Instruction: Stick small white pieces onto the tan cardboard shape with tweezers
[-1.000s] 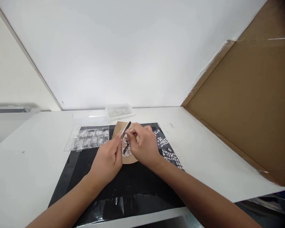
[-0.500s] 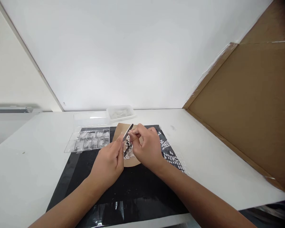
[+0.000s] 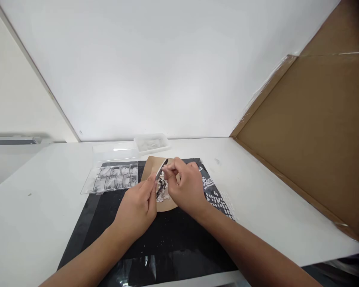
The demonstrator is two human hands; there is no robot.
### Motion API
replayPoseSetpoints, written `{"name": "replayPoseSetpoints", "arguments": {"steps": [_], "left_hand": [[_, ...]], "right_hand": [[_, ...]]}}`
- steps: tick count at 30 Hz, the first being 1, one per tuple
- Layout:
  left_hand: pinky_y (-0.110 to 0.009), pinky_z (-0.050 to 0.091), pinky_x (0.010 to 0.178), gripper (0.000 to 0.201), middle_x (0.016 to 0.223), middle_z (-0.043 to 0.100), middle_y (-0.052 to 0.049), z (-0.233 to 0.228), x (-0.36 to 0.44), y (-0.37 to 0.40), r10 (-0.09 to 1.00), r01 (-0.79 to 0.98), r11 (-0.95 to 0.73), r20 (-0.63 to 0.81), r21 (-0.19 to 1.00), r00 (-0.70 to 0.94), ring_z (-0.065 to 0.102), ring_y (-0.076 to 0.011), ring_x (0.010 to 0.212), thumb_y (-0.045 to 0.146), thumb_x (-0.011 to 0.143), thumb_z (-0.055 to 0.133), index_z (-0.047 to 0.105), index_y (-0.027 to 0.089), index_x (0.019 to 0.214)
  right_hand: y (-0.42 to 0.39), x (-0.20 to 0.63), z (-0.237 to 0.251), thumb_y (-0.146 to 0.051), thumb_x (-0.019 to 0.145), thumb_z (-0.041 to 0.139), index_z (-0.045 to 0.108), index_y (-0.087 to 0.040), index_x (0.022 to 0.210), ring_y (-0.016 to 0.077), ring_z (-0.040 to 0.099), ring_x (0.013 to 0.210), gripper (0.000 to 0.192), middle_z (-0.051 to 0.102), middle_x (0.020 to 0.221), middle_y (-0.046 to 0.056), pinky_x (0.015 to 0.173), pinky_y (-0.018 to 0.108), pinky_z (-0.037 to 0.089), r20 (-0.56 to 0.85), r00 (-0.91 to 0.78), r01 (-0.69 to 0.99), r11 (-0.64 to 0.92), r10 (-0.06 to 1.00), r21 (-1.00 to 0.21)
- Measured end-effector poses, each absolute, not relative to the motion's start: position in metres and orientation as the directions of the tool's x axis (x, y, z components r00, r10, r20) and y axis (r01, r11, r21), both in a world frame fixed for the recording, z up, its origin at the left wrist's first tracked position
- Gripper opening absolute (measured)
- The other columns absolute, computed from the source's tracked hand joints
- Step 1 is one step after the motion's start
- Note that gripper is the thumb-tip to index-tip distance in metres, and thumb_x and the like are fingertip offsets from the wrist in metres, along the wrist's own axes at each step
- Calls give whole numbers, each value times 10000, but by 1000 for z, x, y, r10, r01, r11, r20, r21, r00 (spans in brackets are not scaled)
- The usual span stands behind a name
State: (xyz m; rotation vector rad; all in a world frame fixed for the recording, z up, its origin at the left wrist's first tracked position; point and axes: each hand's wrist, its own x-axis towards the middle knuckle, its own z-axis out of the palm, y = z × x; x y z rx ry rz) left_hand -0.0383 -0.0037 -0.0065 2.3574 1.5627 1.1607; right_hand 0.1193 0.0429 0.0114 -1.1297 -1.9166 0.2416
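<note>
My left hand (image 3: 137,203) is closed, pinching the lower end of a slim dark strip with a rounded tip and a pale edge, which looks like a nail file (image 3: 159,172). It slants up and to the right. My right hand (image 3: 184,183) is closed in a pinch against the strip's upper part; anything small between those fingertips is hidden. Below both hands lies a piece of brown paper (image 3: 167,206) bearing a heap of white and black bits (image 3: 162,189). The paper rests on a black mat (image 3: 155,243).
A clear compartment box (image 3: 116,177) with its lid open holds pale pieces at the left. Behind it stands a translucent tub (image 3: 152,143). Rows of small white rectangles (image 3: 219,201) lie at the mat's right edge. A cardboard panel (image 3: 317,139) borders the white table (image 3: 257,191).
The strip has turned slightly in my fingers, showing more of its pale edge. Both hands stay in nearly the same place, and the view has shifted a little.
</note>
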Motion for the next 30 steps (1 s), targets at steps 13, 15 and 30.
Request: {"name": "replayPoseSetpoints", "arguments": {"steps": [13,15,30], "left_hand": [[-278,448,640,336,834,694,-52,-8,-39,-4,834,729,-464,526,503,169,637,-163,693,202,1033,414,607,151,1303],[-280,426,610,340,776,671,-41,-8,-40,-4,829,748,-460,533,479,168,618,-165,658,198,1029,415,605,144,1306],[-283,450,631,321,795,677,-42,-5,-39,-3,834,724,-470,522,505,177,633,-169,683,211,1038,406,630,134,1255]], "right_hand": [[44,119,7,-181,951,553,514,-216,749,137,542,561,208,663,648,-45,718,345,287,583,-262,616,598,769,-513],[48,121,7,-195,955,564,522,-214,757,133,553,570,203,682,676,-44,751,347,304,600,-221,621,586,769,-521],[47,120,8,-178,962,548,537,-210,760,121,589,582,204,684,681,-55,760,339,308,562,-273,557,604,781,-569]]}}
